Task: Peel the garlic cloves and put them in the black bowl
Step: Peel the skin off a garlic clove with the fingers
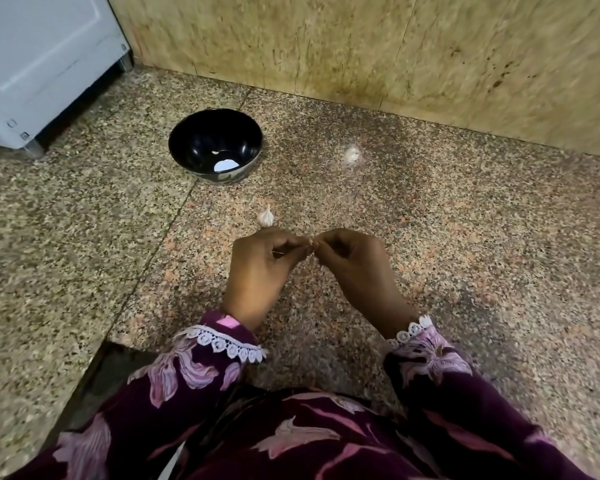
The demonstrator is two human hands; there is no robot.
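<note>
The black bowl (215,143) stands on the speckled granite counter (465,237), back left of centre, with a small pale piece (216,153) inside. A whole garlic bulb (266,216) lies on the counter just beyond my hands. My left hand (260,268) and my right hand (354,268) meet fingertip to fingertip in mid view, both with curled fingers pinching a small garlic clove (311,242) that is almost hidden between them. A blurred whitish clump, probably garlic skin (352,154), lies right of the bowl.
A tan stone wall (361,46) runs along the back of the counter. A white appliance (32,64) stands at the far left corner. The counter's front edge has a dark cut-out (101,372) near my left sleeve.
</note>
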